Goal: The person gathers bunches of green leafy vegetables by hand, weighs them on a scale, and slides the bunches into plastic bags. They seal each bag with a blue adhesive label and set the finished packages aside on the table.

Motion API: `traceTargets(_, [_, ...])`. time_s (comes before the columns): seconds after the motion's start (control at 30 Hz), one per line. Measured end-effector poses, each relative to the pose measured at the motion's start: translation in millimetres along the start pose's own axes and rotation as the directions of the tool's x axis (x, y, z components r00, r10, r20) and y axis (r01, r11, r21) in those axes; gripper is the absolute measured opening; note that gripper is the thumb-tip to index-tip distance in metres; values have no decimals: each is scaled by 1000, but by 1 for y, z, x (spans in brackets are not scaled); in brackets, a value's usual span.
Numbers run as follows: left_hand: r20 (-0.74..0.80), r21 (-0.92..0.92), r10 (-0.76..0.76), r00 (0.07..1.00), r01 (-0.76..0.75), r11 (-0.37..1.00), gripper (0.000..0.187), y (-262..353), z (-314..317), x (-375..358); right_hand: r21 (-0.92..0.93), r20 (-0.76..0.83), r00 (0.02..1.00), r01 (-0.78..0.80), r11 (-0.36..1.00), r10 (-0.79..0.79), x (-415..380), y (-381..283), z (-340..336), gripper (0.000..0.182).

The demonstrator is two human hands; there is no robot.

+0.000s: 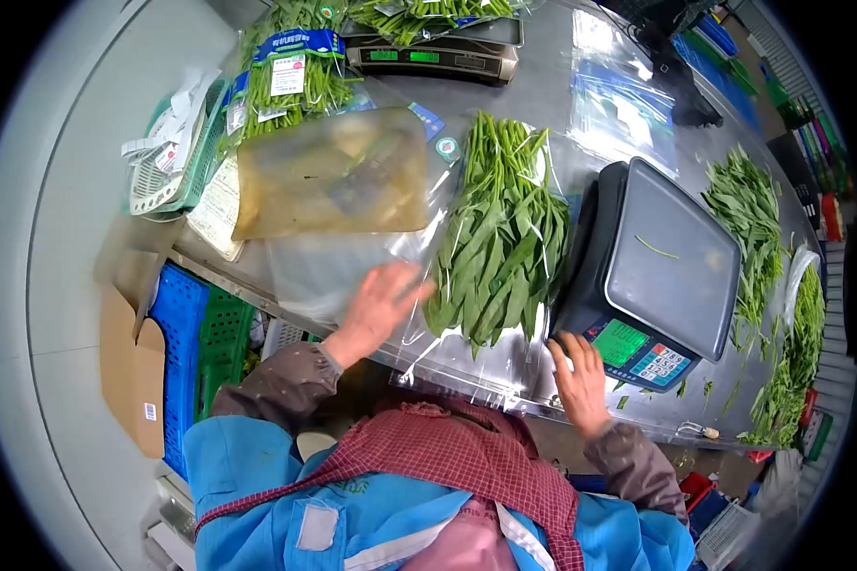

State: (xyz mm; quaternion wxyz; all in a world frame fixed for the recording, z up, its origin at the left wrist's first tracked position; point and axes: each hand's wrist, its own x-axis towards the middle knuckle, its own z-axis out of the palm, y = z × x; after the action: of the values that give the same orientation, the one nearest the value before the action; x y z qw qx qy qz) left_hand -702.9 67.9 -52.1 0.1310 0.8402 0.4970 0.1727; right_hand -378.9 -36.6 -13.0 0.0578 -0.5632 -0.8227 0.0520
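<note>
A bundle of leafy green vegetables (501, 243), stems pointing away from me, lies on clear plastic film on the metal table. My left hand (379, 306) is just left of its leaves, slightly blurred, its fingers apart and nothing seen in them. Right of the leaf tips, my right hand (581, 381) is at the film's edge, beside the scale's front corner. Its fingers are loosely bent and apart; a small whitish patch shows between them. The digital scale (671, 262) has a lit green display, and a single thin stem lies on its pan.
A brownish translucent sheet (333, 176) lies left of the bundle. Packed greens (290, 81) and a second scale (433, 59) stand at the back. Flat plastic bags (619, 105) lie back right; loose greens (747, 233) at right. Baskets (176, 157) and crates (183, 352) are left.
</note>
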Motion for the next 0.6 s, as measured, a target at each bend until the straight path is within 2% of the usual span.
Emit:
traceTargets(0.03, [72,32,262,962,-265,964,51,2,3,1,4,-13,994,108,994,-108,7,4,13,37])
traceTargets(0.07, [150,41,502,852,-512,858,52,2,6,1,4,-26,977,214,977,-214,13,8,24,31])
traceTargets(0.1, [151,44,503,851,-514,857,52,-1,10,-1,4,-29,977,213,977,-213,19,8,30,31])
traceTargets(0.17, [278,-139,528,802,-511,849,50,-6,14,-7,101,-5,946,322,941,-324,26,7,36,21])
traceTargets(0.2, [277,-139,528,802,-511,848,50,-9,12,-9,100,-5,946,322,941,-324,25,9,38,21])
traceTargets(0.27, [381,-289,459,803,-369,883,35,-14,5,-13,457,18,990,118,882,-141,23,12,39,19])
traceTargets(0.3, [379,-288,456,806,-365,885,35,-17,3,-15,569,199,979,-154,808,46,20,7,34,19])
traceTargets(0.33, [539,-485,199,819,109,868,33,-19,0,-16,569,198,979,-149,809,41,13,8,40,19])
traceTargets(0.37, [723,-536,0,691,561,631,35,-21,-1,-16,750,307,939,-338,569,155,12,8,42,18])
traceTargets(0.4, [719,-538,-4,695,560,630,35,-23,3,-18,835,438,871,-485,258,221,13,8,42,18])
traceTargets(0.47, [739,-560,-155,656,725,401,45,-28,14,-23,835,293,921,-377,401,256,17,-5,21,21])
traceTargets(0.5, [740,-559,-158,654,728,398,45,-28,15,-24,865,263,909,-370,338,324,18,-8,25,19])
traceTargets(0.53, [763,-538,-194,616,773,338,47,-27,18,-23,892,234,889,-357,276,394,19,-11,30,18])
traceTargets(0.57, [785,-516,-227,576,811,275,49,-25,18,-20,904,343,780,-425,40,523,28,-18,27,18])
traceTargets(0.6, [784,-518,-227,578,810,274,49,-24,19,-18,897,291,777,-424,123,558,33,-16,37,21])
